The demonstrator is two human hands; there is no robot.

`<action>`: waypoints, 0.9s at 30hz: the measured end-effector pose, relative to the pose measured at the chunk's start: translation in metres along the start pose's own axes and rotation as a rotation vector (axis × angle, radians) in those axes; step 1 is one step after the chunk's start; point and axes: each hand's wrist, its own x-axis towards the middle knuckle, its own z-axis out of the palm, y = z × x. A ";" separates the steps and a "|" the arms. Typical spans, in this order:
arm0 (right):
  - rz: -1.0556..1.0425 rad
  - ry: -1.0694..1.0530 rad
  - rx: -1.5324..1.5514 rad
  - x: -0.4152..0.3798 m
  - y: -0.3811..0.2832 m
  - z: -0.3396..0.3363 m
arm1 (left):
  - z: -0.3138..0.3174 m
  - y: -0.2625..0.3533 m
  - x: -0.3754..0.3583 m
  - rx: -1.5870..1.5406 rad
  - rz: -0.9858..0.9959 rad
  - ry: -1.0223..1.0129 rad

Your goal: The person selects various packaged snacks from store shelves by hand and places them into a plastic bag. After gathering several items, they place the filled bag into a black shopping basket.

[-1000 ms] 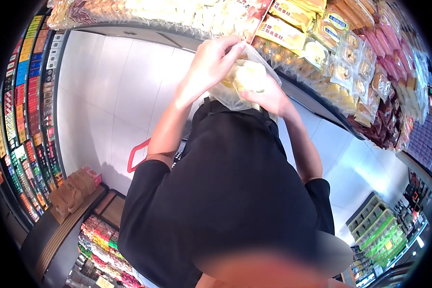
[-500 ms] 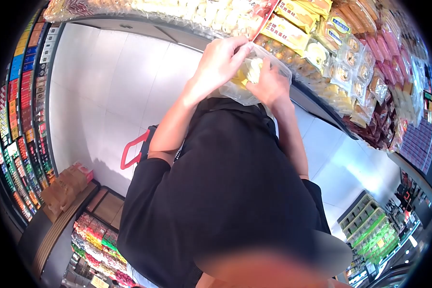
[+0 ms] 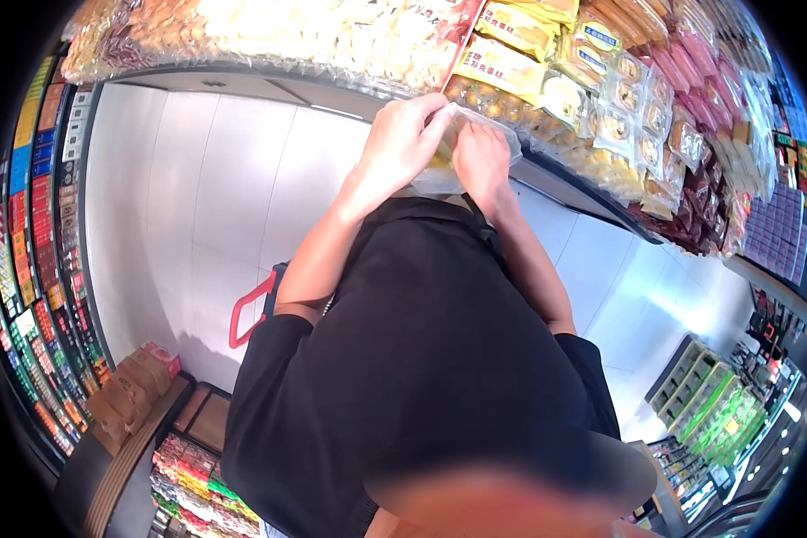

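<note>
My left hand (image 3: 402, 143) and my right hand (image 3: 481, 160) meet in front of my chest. Together they pinch the top of a clear plastic bag (image 3: 427, 182) holding pale yellow pastries. Most of the bag is bunched up and hidden behind my fingers. The bag is held just in front of a display counter (image 3: 547, 179) piled with wrapped pastries (image 3: 601, 117) and yellow packets (image 3: 502, 63). My black shirt fills the middle of the view.
A red-handled basket (image 3: 247, 310) stands by my left side on the white tiled floor (image 3: 206, 197). Shelves of colourful packets (image 3: 36, 233) run along the left. Brown paper bags (image 3: 125, 399) and a sweets bin (image 3: 197, 489) lie at lower left. Green shelving (image 3: 717, 412) stands at lower right.
My right hand has come up from beneath the bag to its top, beside my left hand. The bag has bunched up and shifted slightly left.
</note>
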 end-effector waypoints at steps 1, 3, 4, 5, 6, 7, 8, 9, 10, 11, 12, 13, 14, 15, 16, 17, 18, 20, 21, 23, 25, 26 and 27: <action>0.000 -0.119 -0.066 0.001 0.002 0.004 | 0.002 0.000 -0.002 0.010 -0.004 0.003; 0.001 -0.236 -0.091 0.008 -0.002 -0.008 | 0.004 -0.001 -0.001 -0.009 -0.038 0.017; 0.006 -0.194 0.002 0.004 -0.007 -0.028 | 0.002 -0.001 0.000 -0.043 -0.083 0.008; -0.033 -0.076 0.142 -0.001 -0.007 -0.042 | -0.002 0.000 0.000 -0.047 -0.109 0.002; -0.081 0.041 0.284 -0.004 -0.008 -0.055 | -0.006 0.000 0.001 -0.048 -0.141 -0.001; -0.056 0.013 0.413 -0.003 -0.004 -0.071 | -0.008 -0.005 -0.001 -0.037 -0.132 0.013; 0.000 0.022 0.612 0.000 0.000 -0.094 | -0.009 -0.008 -0.002 -0.025 -0.127 0.028; -0.063 0.148 0.520 0.007 0.012 -0.112 | -0.012 -0.003 -0.003 -0.023 -0.177 0.008; -0.125 0.270 0.424 0.017 0.029 -0.126 | -0.012 -0.003 -0.003 -0.039 -0.179 0.000; -0.089 0.308 0.364 0.031 0.053 -0.135 | -0.012 -0.004 -0.005 -0.053 -0.183 -0.008; -0.052 0.345 0.305 0.045 0.079 -0.140 | -0.011 -0.005 -0.007 -0.067 -0.188 -0.015; -0.083 0.406 0.132 0.052 0.102 -0.144 | -0.012 -0.003 -0.008 -0.041 -0.177 -0.025; -0.117 0.464 -0.043 0.060 0.124 -0.148 | -0.012 -0.001 -0.007 -0.044 -0.179 -0.029; -0.061 0.352 -0.094 0.067 0.141 -0.149 | -0.012 0.000 -0.008 -0.047 -0.183 -0.032; -0.005 0.237 -0.143 0.073 0.156 -0.149 | -0.012 0.000 -0.009 -0.051 -0.190 -0.035; 0.049 0.122 -0.191 0.079 0.167 -0.148 | -0.010 -0.002 -0.010 -0.075 -0.184 -0.029; 0.046 0.087 -0.218 0.082 0.174 -0.145 | -0.011 -0.003 -0.010 -0.067 -0.182 -0.033; 0.032 0.016 -0.271 0.090 0.186 -0.135 | -0.013 -0.005 -0.010 -0.052 -0.180 -0.034; -0.004 0.061 -0.278 0.092 0.190 -0.129 | -0.013 -0.005 -0.010 -0.054 -0.177 -0.028; -0.005 0.051 -0.242 0.094 0.195 -0.126 | -0.015 -0.005 -0.011 -0.058 -0.175 -0.013; -0.041 0.078 -0.139 0.093 0.196 -0.127 | -0.016 -0.013 -0.013 -0.045 -0.183 -0.012; -0.068 0.098 -0.101 0.093 0.195 -0.130 | -0.017 -0.015 -0.013 -0.038 -0.184 -0.012; -0.092 0.120 -0.065 0.092 0.195 -0.133 | -0.017 -0.014 -0.012 -0.038 -0.193 -0.006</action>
